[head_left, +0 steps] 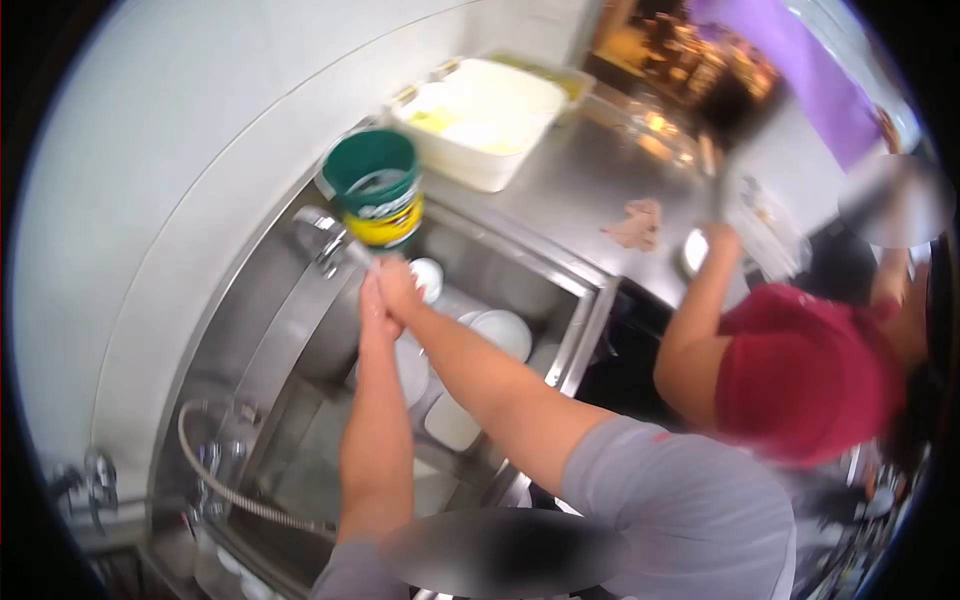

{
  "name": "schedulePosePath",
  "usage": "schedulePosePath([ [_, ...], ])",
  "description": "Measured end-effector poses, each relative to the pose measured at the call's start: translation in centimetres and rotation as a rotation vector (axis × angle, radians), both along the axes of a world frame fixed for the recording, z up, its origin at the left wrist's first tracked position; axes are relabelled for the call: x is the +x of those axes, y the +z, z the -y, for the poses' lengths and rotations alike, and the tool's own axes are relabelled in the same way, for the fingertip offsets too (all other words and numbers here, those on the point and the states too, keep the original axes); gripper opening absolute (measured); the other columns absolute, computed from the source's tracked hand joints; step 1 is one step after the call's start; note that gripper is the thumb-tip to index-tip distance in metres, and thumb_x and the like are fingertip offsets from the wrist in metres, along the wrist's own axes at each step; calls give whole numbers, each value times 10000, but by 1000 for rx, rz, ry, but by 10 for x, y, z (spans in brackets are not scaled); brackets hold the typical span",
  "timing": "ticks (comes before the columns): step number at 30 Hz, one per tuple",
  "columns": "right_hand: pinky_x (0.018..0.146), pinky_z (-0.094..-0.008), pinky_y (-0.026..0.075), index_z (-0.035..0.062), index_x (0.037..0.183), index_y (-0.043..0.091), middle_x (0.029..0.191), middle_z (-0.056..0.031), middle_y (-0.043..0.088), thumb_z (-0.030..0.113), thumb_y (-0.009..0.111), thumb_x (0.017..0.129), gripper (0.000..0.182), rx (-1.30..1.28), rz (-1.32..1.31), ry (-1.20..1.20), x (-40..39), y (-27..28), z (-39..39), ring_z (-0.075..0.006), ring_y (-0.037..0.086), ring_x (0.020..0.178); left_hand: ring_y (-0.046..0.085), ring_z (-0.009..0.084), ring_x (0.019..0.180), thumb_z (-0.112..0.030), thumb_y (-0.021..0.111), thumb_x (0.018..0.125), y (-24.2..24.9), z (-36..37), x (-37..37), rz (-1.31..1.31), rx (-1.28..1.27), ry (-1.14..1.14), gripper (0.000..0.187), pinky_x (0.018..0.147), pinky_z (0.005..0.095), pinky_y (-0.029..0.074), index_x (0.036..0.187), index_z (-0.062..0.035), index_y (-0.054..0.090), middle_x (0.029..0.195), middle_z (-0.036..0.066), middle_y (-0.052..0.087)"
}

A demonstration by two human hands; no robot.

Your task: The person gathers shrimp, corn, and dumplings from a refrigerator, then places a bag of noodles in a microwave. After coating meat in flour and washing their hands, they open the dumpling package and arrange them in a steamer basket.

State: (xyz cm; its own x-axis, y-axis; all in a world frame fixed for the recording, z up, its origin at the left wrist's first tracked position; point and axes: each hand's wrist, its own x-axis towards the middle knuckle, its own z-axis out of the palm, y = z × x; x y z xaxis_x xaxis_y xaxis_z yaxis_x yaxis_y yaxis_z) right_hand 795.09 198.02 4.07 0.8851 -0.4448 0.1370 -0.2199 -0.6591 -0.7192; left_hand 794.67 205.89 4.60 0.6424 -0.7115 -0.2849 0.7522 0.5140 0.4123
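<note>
Both bare hands are together over the sink [291,398], just beyond the outlet of the chrome tap [320,236]. Left hand [372,304] and right hand [398,279] press against each other, fingers curled inward and overlapping. Opening of the fingers: cannot tell, owing to blur and overlap. No object can be made out between the palms.

Key relation: the tap body lies beyond the hands and to their left; its spout has its long axis running from the body toward the knuckles and ends close by them. Which hand is nearer the outlet cannot be told. Forearms converge here, the right one crossing above the basin with the dishes.

Round white dish [429,279]: just beside the right hand, on its outer side; contact with the fingers not resolved. Below, in the basin: round white plate [503,335] and pale square-cornered container [452,421].

Green bucket [371,160], yellow label, upright beyond the hands, near the tap. White plastic tub [480,115] on the steel desk [580,175], crumpled pinkish cloth [637,224] farther right. Flexible metal hose [230,482] curves along the left. Co-worker's hand [721,238], near a small white bowl [693,252], well apart.
</note>
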Motion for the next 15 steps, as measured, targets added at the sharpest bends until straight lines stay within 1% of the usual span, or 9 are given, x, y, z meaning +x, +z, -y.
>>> schedulePosePath([
  [1,812,-486,505,-22,911,657,991,-282,643,298,531,861,347,149,-156,79,-12,10,4,-410,632,957,657,306,898,-421,503,946,-8,0,13,85,-79,-120,413,789,476,544,1072,-45,620,986,145,670],
  [2,877,-455,503,52,945,690,1046,-216,677,266,484,864,308,-99,-280,327,-25,42,14,-397,631,1020,647,285,809,-371,541,937,-8,15,20,29,170,-72,322,714,448,544,1005,-64,611,903,125,650],
  [4,859,-446,514,22,946,687,1021,-227,680,245,529,818,302,-293,-98,665,-47,39,39,-386,638,1013,637,264,721,-322,579,927,-15,34,31,-5,402,-37,241,640,419,544,937,-83,603,820,106,629],
  [7,840,-440,517,-12,934,682,1008,-240,677,204,554,785,292,-396,-230,760,-53,52,44,-378,644,998,625,253,664,-222,596,920,-46,34,56,184,657,44,172,626,378,549,887,-53,590,813,120,629],
  [9,884,-447,487,-49,951,664,1045,-278,652,191,550,793,309,-215,-60,794,-57,39,42,-388,623,1037,647,248,674,-151,640,888,-68,35,77,-45,562,242,143,591,348,544,956,-31,602,835,130,645],
  [10,938,-471,441,-84,994,635,1105,-315,610,175,507,847,324,-84,227,490,-65,19,24,-403,582,1096,656,252,787,-189,609,911,-57,38,65,-38,636,327,225,666,358,549,1052,-16,591,941,152,648],
  [11,938,-471,441,-84,994,635,1105,-315,610,175,507,847,324,-77,225,487,-66,19,11,-403,582,1096,665,256,901,-228,579,934,-53,41,55,-30,714,408,313,741,367,554,1148,0,581,1047,175,651],
  [13,983,-499,397,-112,1044,603,1142,-343,576,190,456,909,362,780,49,160,-62,24,-9,-422,537,1155,613,248,1048,-290,503,972,-57,36,37,78,474,465,381,872,371,510,1231,-14,545,1176,168,607],
  [15,982,-498,397,-107,1053,603,1144,-339,578,198,448,920,367,847,-31,5,-50,31,-3,-420,534,1160,550,238,1163,-332,431,999,-12,43,-17,41,308,431,426,978,369,449,1278,-23,523,1284,148,556],
])
